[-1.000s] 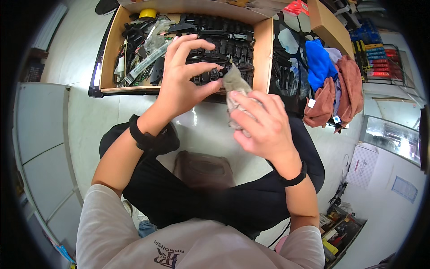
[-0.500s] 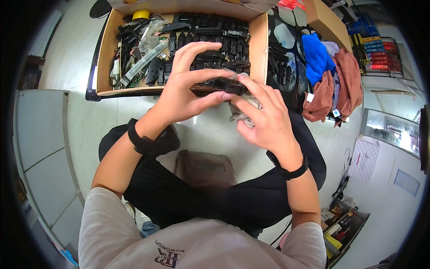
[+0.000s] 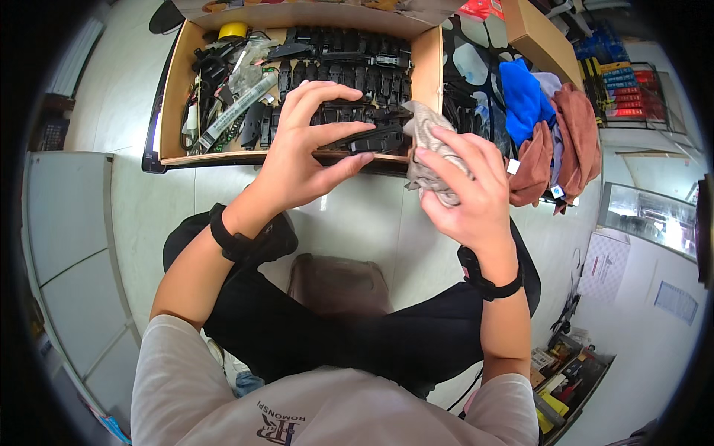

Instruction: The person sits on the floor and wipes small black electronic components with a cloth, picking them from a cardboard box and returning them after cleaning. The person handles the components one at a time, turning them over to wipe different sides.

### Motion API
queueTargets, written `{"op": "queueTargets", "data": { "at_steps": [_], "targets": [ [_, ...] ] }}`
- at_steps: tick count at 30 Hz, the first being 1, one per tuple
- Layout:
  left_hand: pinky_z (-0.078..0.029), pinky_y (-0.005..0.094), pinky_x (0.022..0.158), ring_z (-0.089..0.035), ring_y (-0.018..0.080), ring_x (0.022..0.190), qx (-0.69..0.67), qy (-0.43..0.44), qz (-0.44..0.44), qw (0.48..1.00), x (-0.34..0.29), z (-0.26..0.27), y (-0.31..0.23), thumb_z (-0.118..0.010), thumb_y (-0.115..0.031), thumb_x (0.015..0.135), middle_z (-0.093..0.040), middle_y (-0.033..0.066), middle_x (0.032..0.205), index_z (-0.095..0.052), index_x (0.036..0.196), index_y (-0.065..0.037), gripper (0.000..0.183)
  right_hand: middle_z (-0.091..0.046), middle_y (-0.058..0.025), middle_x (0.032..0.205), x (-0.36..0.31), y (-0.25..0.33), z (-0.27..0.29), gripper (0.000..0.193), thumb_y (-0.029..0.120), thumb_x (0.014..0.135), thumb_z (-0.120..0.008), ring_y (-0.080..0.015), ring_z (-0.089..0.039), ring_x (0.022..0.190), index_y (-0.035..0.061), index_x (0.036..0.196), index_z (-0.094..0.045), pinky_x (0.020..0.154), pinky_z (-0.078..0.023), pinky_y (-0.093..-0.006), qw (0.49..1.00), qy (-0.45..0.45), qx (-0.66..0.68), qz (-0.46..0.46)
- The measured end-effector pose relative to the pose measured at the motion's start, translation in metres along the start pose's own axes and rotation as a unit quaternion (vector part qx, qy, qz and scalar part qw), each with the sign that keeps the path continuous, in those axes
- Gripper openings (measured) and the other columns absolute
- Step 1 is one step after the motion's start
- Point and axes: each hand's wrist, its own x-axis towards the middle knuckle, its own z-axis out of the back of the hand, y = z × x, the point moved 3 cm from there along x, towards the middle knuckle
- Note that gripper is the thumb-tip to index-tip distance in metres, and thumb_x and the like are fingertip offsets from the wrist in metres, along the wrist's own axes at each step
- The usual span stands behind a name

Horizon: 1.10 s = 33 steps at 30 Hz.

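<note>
Between the thumb and index finger of my left hand [image 3: 305, 152] is a small black plastic part [image 3: 375, 140], long and flat, its exact kind unclear. The other fingers of that hand curve above it, apart. A crumpled grey-beige cloth [image 3: 439, 163] is bunched in my right hand [image 3: 476, 186], just right of the black part and apart from it. Both hands hover at the near edge of an open cardboard box [image 3: 428, 89]. Rows of similar black parts [image 3: 357, 78] fill the middle and right of the box, partly hidden behind my left fingers.
Cables, clear plastic bags and a yellow tape roll [image 3: 233, 30] crowd the box's left side. Blue and brown cloths [image 3: 547, 141] lie piled at the right, near another cardboard box [image 3: 543, 37]. A brown stool [image 3: 338, 282] stands between my legs. An open toolbox [image 3: 576, 379] sits lower right.
My right hand has moved right with the cloth, away from the black part it was touching. My left hand still holds the part, in nearly the same place.
</note>
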Motion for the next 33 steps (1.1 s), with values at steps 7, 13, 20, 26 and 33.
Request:
{"op": "queueTargets", "data": {
  "at_steps": [7, 13, 20, 26, 33],
  "targets": [
    [-0.038, 0.0591, 0.128, -0.057, 0.0391, 0.143, 0.029, -0.033, -0.04, 0.998, -0.002, -0.003, -0.004, -0.097, -0.014, 0.072, -0.067, 0.0114, 0.149, -0.088, 0.124, -0.018, 0.053, -0.075, -0.009, 0.135, 0.002, 0.016, -0.002, 0.056, 0.007, 0.064, -0.084, -0.0364, -0.069, 0.116, 0.0111, 0.119, -0.082, 0.101, -0.06, -0.0459, 0.989, -0.003, 0.148, -0.012],
    [-0.037, 0.0616, 0.128, -0.056, 0.0358, 0.142, 0.026, -0.045, -0.056, 0.997, -0.001, -0.003, -0.003, -0.098, -0.011, 0.071, -0.066, 0.0054, 0.15, -0.086, 0.127, -0.023, 0.058, -0.076, -0.0077, 0.132, -0.001, 0.003, -0.003, 0.053, 0.008, 0.063, -0.084, -0.0338, -0.07, 0.115, 0.0117, 0.116, -0.082, 0.101, -0.058, -0.045, 0.996, 0.006, 0.093, 0.0],
    [-0.037, 0.0614, 0.13, -0.056, 0.0331, 0.143, 0.037, -0.011, -0.057, 0.998, -0.002, -0.009, -0.005, -0.097, -0.011, 0.069, -0.066, 0.0036, 0.148, -0.086, 0.126, -0.025, 0.06, -0.078, -0.0068, 0.131, 0.001, 0.014, 0.001, 0.051, 0.007, 0.061, -0.083, -0.0325, -0.071, 0.114, 0.0132, 0.111, -0.082, 0.098, -0.057, -0.0437, 0.991, -0.001, 0.13, 0.024],
    [-0.038, 0.0606, 0.129, -0.052, 0.0367, 0.145, 0.052, -0.004, -0.062, 0.997, -0.005, -0.008, -0.002, -0.098, -0.01, 0.065, -0.066, 0.0053, 0.149, -0.088, 0.125, -0.025, 0.062, -0.078, -0.0069, 0.129, 0.002, 0.011, -0.001, 0.05, 0.009, 0.061, -0.083, -0.0332, -0.071, 0.114, 0.0132, 0.11, -0.082, 0.096, -0.058, -0.0452, 0.989, 0.001, 0.145, 0.029],
    [-0.038, 0.0638, 0.129, -0.055, 0.0319, 0.143, 0.137, -0.013, -0.072, 0.988, -0.009, -0.017, -0.014, -0.098, -0.022, 0.07, -0.07, -0.0005, 0.141, -0.087, 0.12, -0.024, 0.051, -0.077, -0.0048, 0.127, -0.002, 0.019, -0.013, 0.044, 0.009, 0.062, -0.083, -0.0332, -0.07, 0.114, 0.0143, 0.106, -0.081, 0.095, -0.057, -0.0448, 0.994, 0.021, 0.094, 0.061]
  ]
}}
